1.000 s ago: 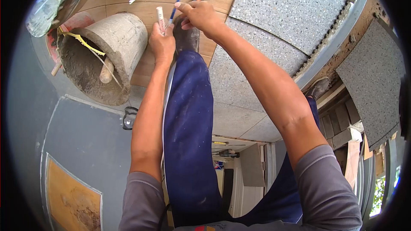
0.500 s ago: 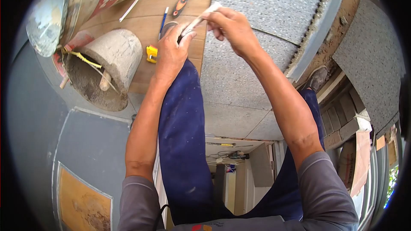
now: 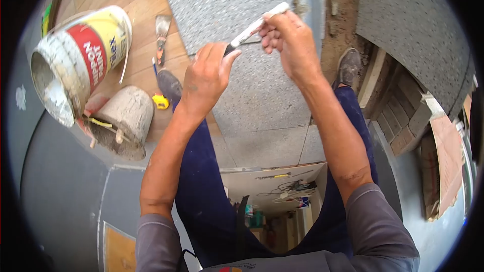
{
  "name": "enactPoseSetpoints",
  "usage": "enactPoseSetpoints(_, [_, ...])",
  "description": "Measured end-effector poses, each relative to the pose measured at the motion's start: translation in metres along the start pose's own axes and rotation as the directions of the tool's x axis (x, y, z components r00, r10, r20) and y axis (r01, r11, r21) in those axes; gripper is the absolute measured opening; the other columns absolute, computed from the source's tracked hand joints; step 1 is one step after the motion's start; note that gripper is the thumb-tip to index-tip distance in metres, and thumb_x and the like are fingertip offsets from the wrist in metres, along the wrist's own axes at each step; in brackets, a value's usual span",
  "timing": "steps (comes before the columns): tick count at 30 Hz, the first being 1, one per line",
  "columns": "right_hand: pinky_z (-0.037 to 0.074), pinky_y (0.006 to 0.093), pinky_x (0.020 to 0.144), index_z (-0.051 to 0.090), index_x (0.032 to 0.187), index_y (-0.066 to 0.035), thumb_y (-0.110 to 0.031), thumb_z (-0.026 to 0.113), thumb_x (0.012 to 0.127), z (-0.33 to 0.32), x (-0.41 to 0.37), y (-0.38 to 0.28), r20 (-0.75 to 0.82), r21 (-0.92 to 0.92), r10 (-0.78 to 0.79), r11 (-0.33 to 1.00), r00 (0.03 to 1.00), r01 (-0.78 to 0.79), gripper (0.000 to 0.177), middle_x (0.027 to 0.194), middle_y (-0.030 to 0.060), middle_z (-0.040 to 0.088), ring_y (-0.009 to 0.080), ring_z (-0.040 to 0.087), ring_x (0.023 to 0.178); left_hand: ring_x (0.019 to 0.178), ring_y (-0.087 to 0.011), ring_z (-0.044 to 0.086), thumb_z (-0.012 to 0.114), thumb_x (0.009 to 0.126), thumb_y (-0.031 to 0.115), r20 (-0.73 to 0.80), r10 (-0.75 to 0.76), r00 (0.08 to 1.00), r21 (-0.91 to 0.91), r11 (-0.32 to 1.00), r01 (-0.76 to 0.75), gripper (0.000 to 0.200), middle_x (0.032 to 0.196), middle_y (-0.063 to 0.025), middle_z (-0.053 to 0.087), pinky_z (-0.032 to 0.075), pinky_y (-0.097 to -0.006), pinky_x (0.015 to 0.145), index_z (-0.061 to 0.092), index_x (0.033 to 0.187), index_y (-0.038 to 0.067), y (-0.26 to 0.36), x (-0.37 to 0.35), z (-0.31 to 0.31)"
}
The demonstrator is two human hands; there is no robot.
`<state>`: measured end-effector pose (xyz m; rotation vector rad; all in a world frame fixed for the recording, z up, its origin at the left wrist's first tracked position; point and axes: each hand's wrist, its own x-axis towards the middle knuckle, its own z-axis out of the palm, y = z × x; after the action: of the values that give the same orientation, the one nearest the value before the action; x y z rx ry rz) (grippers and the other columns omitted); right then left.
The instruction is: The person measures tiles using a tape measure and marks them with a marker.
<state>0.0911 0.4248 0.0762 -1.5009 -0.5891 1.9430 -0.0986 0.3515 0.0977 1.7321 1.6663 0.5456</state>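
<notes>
A slim, whitish stick-like tool [image 3: 248,33] with a dark end spans both hands above the speckled grey tiles [image 3: 262,88]. My left hand [image 3: 204,75] is closed round the dark end, its thumb alongside. At the pale far end, my right hand [image 3: 293,43] has its thumb and index finger pinched on the tool, the other fingers curled. The tool's exact kind cannot be made out. Below and left of my left hand are a yellow tape measure [image 3: 161,102] and a scraper [image 3: 162,38] on the wood-look floor.
A paint bucket [image 3: 93,45] and a mortar-crusted bucket [image 3: 128,113] stand at the left. A blue pencil [image 3: 154,65] lies by my shoe. Right of the tiles runs a strip of bare soil [image 3: 340,20], with a loose speckled slab [image 3: 403,15] beyond it. Tools and cords lie below, between my legs.
The view has swung, so the buckets and floor tools sit further left and lower. Both hands, still on the whitish tool, now show over the tiles rather than the wood floor's edge.
</notes>
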Motion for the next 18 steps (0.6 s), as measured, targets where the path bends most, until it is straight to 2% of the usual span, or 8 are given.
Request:
enactPoseSetpoints(2, [0.045, 0.0235, 0.046, 0.064, 0.094, 0.002, -0.026, 0.068, 0.093, -0.014, -0.004, -0.013, -0.018, 0.002, 0.036, 0.999, 0.999, -0.036, 0.029, 0.075, 0.0073, 0.064, 0.0098, 0.058, 0.057, 0.078, -0.0366, 0.063, 0.073, 0.091, 0.011, 0.044, 0.027, 0.999, -0.015, 1.0, -0.026, 0.016, 0.085, -0.0165, 0.063, 0.05, -0.044, 0.067, 0.063, 0.098, 0.0, 0.019, 0.013, 0.01])
enactPoseSetpoints(4, [0.039, 0.0214, 0.042, 0.067, 0.085, -0.001, -0.031, 0.07, 0.091, -0.032, -0.007, -0.026, -0.022, -0.032, 0.103, 0.994, 0.994, -0.103, 0.031, 0.067, 0.0051, 0.062, 0.008, 0.054, 0.05, 0.077, -0.0371, 0.063, 0.073, 0.091, 0.011, 0.13, 0.015, 0.991, -0.064, 0.998, -0.006, 0.016, 0.086, -0.0174, 0.063, 0.05, -0.044, 0.067, 0.064, 0.099, 0.0, 0.039, 0.022, 0.018])
enactPoseSetpoints(5, [0.038, 0.0212, 0.042, 0.067, 0.083, -0.001, -0.032, 0.071, 0.091, -0.042, -0.009, -0.034, -0.016, -0.054, 0.119, 0.991, 0.993, -0.12, 0.032, 0.065, 0.0043, 0.061, 0.0075, 0.053, 0.049, 0.067, -0.0281, 0.061, 0.071, 0.094, 0.014, 0.164, -0.056, 0.985, -0.16, 0.984, 0.083, 0.015, 0.077, -0.0138, 0.059, 0.048, -0.0399, 0.062, 0.065, 0.095, 0.0, 0.05, 0.027, 0.024])
enactPoseSetpoints(7, [0.033, 0.0219, 0.042, 0.069, 0.075, -0.004, -0.033, 0.071, 0.091, -0.062, -0.008, -0.044, -0.008, -0.032, 0.134, 0.99, 0.991, -0.135, 0.033, 0.058, 0.001, 0.057, 0.0059, 0.048, 0.046, 0.064, -0.0175, 0.055, 0.067, 0.099, 0.019, 0.306, -0.177, 0.936, -0.29, 0.919, 0.268, 0.02, 0.072, -0.0072, 0.056, 0.044, -0.0336, 0.059, 0.064, 0.09, 0.001, 0.067, 0.038, 0.031])
enactPoseSetpoints(8, [0.032, 0.022, 0.042, 0.068, 0.076, -0.004, -0.033, 0.071, 0.091, -0.072, -0.009, -0.052, -0.019, -0.056, 0.126, 0.99, 0.992, -0.127, 0.033, 0.059, 0.0006, 0.057, 0.0056, 0.047, 0.046, 0.062, -0.0123, 0.051, 0.064, 0.101, 0.021, 0.379, -0.223, 0.898, -0.341, 0.868, 0.36, 0.024, 0.069, -0.004, 0.055, 0.041, -0.0304, 0.057, 0.064, 0.088, 0.002, 0.074, 0.045, 0.035])
enactPoseSetpoints(11, [0.03, 0.0225, 0.043, 0.068, 0.076, -0.004, -0.031, 0.072, 0.091, -0.099, -0.01, -0.069, -0.066, -0.112, 0.103, 0.988, 0.992, -0.11, 0.032, 0.059, -0.0008, 0.055, 0.005, 0.044, 0.047, 0.06, -0.0055, 0.045, 0.06, 0.104, 0.029, 0.485, -0.245, 0.84, -0.383, 0.804, 0.455, 0.031, 0.066, 0.0019, 0.051, 0.037, -0.0256, 0.054, 0.063, 0.085, 0.004, 0.089, 0.059, 0.055])
enactPoseSetpoints(14, [0.03, 0.0227, 0.042, 0.068, 0.076, -0.003, -0.03, 0.072, 0.09, -0.125, 0.0, -0.077, -0.094, -0.1, 0.153, 0.982, 0.984, -0.162, 0.031, 0.057, -0.0009, 0.054, 0.0054, 0.043, 0.045, 0.058, -0.0046, 0.041, 0.059, 0.105, 0.031, 0.629, -0.268, 0.729, -0.472, 0.614, 0.633, 0.033, 0.068, 0.0032, 0.05, 0.033, -0.0225, 0.052, 0.062, 0.084, 0.006, 0.101, 0.077, 0.072])
enactPoseSetpoints(18, [0.029, 0.0231, 0.04, 0.067, 0.075, -0.003, -0.027, 0.072, 0.09, -0.149, 0.01, -0.094, -0.119, -0.035, 0.174, 0.983, 0.978, -0.179, 0.029, 0.056, -0.0007, 0.053, 0.0058, 0.041, 0.042, 0.056, -0.0046, 0.034, 0.059, 0.105, 0.032, 0.799, -0.192, 0.57, -0.52, 0.256, 0.815, 0.031, 0.067, 0.0044, 0.046, 0.029, -0.0217, 0.051, 0.059, 0.086, 0.008, 0.109, 0.105, 0.088])
